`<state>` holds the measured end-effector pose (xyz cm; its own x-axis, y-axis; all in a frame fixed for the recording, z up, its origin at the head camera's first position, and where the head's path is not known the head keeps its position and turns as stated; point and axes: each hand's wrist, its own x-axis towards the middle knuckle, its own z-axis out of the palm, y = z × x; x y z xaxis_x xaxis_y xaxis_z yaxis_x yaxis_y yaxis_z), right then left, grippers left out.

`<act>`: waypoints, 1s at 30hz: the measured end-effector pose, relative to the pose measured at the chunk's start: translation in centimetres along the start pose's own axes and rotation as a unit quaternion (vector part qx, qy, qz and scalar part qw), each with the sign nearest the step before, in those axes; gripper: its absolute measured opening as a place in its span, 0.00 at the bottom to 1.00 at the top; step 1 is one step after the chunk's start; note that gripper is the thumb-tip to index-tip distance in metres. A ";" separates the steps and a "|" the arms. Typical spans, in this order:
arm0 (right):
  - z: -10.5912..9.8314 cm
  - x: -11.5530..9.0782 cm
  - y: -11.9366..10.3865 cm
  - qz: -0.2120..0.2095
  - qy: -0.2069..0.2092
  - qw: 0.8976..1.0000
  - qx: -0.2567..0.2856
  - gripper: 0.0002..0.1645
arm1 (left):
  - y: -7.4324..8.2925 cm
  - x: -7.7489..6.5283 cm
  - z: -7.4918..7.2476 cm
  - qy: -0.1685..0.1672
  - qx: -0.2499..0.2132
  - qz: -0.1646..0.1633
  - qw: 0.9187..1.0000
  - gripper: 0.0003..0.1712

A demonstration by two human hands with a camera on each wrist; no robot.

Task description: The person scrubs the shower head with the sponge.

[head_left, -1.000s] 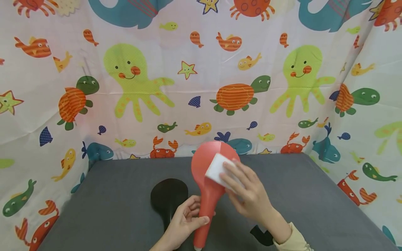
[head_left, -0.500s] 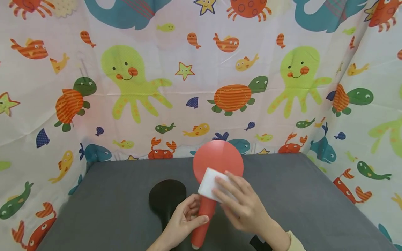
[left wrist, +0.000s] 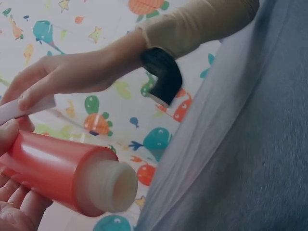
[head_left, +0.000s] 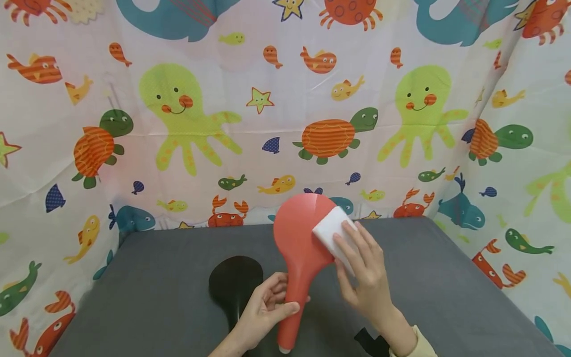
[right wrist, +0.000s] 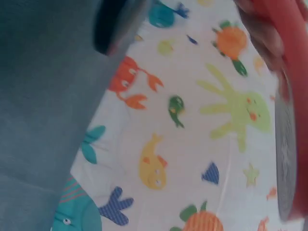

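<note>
A red handheld shower head (head_left: 296,228) is held upright above the table, its round back toward the head view. My left hand (head_left: 263,312) grips its handle, thumb in front and fingers behind. In the left wrist view the handle (left wrist: 43,159) ends in a pale threaded connector (left wrist: 118,187). My right hand (head_left: 363,275) pinches a white sponge (head_left: 334,233) against the right edge of the round head. In the right wrist view the shower head's rim (right wrist: 301,192) and part of its grey face (right wrist: 285,159) show at the right.
A black shower head (head_left: 236,282) lies on the grey table (head_left: 147,287), left of the red one. A black curved piece (head_left: 370,342) shows beside the right wrist. A curtain (head_left: 267,119) printed with sea animals hangs behind the table and along its sides.
The right hand has moved the sponge down from the round head to its neck, then up and right to the head's edge. The left hand keeps its hold; the shower head has shifted slightly.
</note>
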<state>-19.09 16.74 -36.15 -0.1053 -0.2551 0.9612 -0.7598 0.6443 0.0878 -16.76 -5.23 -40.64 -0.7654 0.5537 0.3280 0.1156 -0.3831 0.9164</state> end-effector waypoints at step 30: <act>1.3 -0.4 -1.9 -0.160 -0.010 0.987 0.021 0.18 | -0.4 -0.4 -0.4 -0.120 -0.218 -0.017 0.969 0.21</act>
<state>-18.44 14.75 -37.05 0.1332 -0.4550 0.8805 -0.7815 0.4982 0.3756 -16.74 -5.62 -41.23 -0.5892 0.7075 0.3901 -0.2252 -0.6075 0.7617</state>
